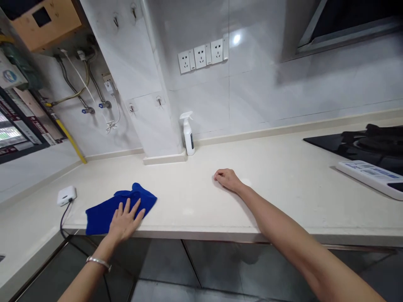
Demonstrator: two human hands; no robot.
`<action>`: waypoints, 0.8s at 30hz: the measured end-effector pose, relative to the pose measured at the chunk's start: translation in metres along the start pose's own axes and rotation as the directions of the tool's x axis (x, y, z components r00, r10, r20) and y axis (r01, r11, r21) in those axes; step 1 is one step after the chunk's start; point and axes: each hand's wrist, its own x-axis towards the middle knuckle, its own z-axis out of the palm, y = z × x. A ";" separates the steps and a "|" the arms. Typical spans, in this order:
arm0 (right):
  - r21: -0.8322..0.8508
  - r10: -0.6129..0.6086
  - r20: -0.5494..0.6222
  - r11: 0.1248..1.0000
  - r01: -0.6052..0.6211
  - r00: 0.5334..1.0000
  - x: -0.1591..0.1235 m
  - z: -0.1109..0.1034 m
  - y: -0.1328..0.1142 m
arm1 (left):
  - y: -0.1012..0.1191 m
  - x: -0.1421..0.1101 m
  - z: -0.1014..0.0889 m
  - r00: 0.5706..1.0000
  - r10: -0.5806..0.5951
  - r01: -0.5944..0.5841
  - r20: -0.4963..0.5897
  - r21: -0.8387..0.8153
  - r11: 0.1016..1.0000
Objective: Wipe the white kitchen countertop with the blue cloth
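My left hand [124,220] lies flat with its fingers spread on a blue cloth [100,214], pressing it against the pale countertop [195,193]. The cloth is partly bunched at its far side, and one corner reaches the counter's front edge. Farther right, my right hand [228,179] rests on the counter with its fingers curled in. Whatever those fingers hold, if anything, is hidden. A white spray bottle [189,138] stands upright against the wall, beyond and to the left of my right hand.
A small white box [66,195] with a black cable [63,222] sits left of the cloth. On the right are a black gas stove [378,142] and a long white device [371,174]. Wall sockets [201,56], a yellow pipe [71,140] and a water heater [47,23] are behind.
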 end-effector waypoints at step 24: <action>0.166 0.006 0.082 0.986 -0.020 0.997 0.006 -0.004 0.013 | 0.200 -0.018 -0.045 0.778 0.624 -0.600 -0.076 -0.387 0.701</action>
